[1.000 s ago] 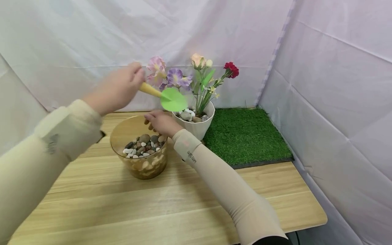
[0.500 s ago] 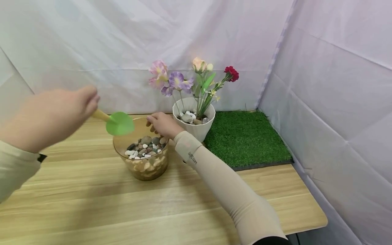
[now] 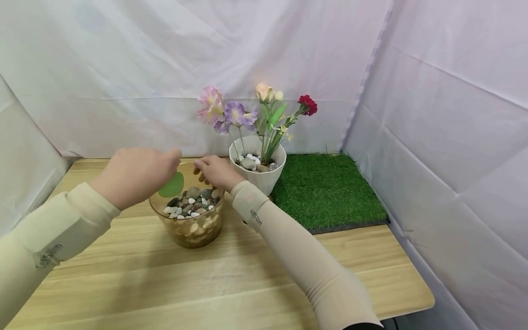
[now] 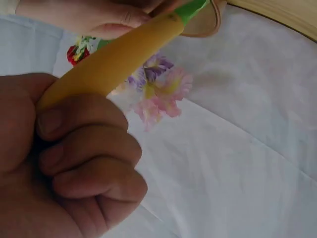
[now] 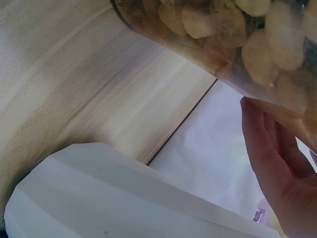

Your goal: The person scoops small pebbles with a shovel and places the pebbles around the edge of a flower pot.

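Observation:
My left hand grips the yellow handle of a small garden trowel, fingers curled round it. The trowel's green blade hangs over the left part of an amber see-through tub, partly hidden by the hand. Inside the tub lie mixed grey, brown and white pebbles. At the tub's back right rim, my right hand holds on with bent fingers; in the right wrist view its fingertips touch the tub's outer wall.
Behind and right of the tub stands a white faceted pot with pebbles and artificial flowers. A green turf mat lies to its right on the wooden table. White cloth hangs behind.
From beside the white pot, my left hand has swung left with the trowel, then back right and down over the tub. The right hand has stayed at the tub's rim.

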A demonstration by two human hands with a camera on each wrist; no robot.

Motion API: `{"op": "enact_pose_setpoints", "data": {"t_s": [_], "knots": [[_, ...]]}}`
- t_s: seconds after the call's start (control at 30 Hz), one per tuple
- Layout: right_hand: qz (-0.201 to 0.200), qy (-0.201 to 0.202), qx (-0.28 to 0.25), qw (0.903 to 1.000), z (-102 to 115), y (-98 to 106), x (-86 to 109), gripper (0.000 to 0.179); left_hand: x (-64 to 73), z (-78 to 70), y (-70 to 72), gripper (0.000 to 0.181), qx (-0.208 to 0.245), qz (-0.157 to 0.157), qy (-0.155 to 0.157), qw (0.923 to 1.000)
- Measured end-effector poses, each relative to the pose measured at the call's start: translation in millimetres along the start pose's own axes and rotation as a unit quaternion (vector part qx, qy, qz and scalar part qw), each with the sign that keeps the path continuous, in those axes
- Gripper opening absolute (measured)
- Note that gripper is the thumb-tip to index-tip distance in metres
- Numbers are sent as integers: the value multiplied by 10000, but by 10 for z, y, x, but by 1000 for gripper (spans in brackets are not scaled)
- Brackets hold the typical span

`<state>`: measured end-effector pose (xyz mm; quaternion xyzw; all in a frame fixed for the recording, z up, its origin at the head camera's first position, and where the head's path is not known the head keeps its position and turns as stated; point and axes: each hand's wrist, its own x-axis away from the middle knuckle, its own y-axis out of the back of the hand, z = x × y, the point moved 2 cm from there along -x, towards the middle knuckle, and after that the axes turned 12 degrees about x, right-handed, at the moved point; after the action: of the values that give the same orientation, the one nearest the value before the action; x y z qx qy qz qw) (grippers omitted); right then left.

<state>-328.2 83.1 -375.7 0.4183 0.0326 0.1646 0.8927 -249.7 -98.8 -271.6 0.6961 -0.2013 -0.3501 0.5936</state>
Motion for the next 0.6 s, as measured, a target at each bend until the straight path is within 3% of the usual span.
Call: {"op": "enact_pose_setpoints", "data": {"t_s": [0.13, 0.3, 0.37, 0.6], "knots": [[71, -20, 40, 10000, -3, -23, 11, 46, -21, 30, 10, 25, 328, 527, 121, 9980], [-29, -75, 93, 9999, -24, 12, 24, 44, -60, -120, -56, 19, 156, 528, -794, 9953], [-148, -85, 88, 9998, -29, 49, 25, 41, -119, -176, -65, 20, 83, 463, -977, 9941], [-208, -55, 50, 9998, -29, 134, 21, 37, -313, -279, -31, 23, -58, 1034, -329, 9941]]}}
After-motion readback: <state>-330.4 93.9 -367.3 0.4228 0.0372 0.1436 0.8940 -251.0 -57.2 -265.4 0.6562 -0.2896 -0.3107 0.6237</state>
